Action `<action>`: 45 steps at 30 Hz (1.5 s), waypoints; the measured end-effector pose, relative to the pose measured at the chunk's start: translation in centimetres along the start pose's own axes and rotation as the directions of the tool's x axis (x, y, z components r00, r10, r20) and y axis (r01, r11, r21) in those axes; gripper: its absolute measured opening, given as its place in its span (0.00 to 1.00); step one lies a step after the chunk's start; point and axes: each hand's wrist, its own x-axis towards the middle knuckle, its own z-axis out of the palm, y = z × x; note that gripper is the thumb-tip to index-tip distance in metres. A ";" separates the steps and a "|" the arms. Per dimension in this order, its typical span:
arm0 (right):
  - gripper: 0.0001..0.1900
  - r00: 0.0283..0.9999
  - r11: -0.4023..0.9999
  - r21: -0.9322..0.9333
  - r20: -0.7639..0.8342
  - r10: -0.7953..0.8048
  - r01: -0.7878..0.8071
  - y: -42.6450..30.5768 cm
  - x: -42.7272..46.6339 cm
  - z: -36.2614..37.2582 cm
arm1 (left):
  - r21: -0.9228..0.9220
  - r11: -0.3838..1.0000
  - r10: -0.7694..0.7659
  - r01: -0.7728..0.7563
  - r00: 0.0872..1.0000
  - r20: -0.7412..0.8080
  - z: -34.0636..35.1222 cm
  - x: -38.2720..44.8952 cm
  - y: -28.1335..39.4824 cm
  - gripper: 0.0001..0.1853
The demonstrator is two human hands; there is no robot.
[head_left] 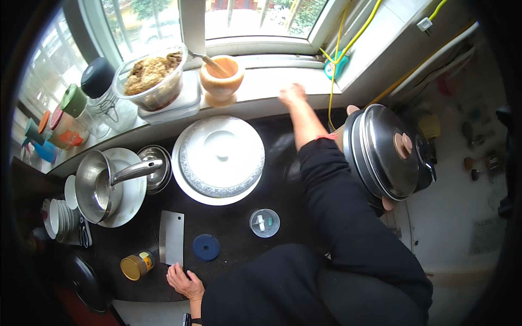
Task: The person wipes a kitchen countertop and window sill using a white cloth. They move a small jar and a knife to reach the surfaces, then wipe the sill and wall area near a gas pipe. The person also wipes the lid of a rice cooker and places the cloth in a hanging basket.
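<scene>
My left hand [186, 282] rests at the front edge of the dark countertop [236, 228], its fingers just below the metal cleaver blade [172, 236]; whether it touches the cleaver's lower end is unclear. A jar with a gold lid [137, 265] lies to its left, and a blue disc with a central hole [206, 247] lies to its right. Over the white windowsill [261, 83] reaches my right hand [293, 93], blurred, with its fingers hard to make out. Further right on the counter sits a round clear container [264, 223] with small white and green pieces inside.
A white lidded dish [220, 159] stands mid-counter, with a steel pan [98, 187] on a plate to its left. The sill holds a wooden mortar [222, 79], a tub of brown food [151, 79] and several jars. A large lidded pot [383, 150] and yellow cord [359, 30] are at right.
</scene>
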 end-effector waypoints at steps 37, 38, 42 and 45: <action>0.18 0.420 0.574 -0.067 -0.614 -0.669 0.816 -9.6 11.9 -9.2 | -0.011 0.999 0.044 -0.043 0.997 0.060 2.8 1.9 2.3 0.24; 0.18 0.291 0.474 -0.146 -0.622 -0.726 0.868 -10.1 12.4 -8.7 | -0.005 0.999 0.050 -0.050 0.997 0.055 2.8 1.9 2.3 0.24; 0.21 0.361 0.562 -0.135 -0.640 -0.678 0.816 -7.5 13.7 -6.7 | 0.006 0.999 0.043 -0.044 0.996 0.077 3.1 1.7 2.2 0.23; 0.26 0.631 0.831 -0.151 -0.583 -0.512 0.535 -1.5 13.8 -5.5 | 0.018 0.999 0.050 -0.051 0.996 0.068 3.4 1.6 1.9 0.23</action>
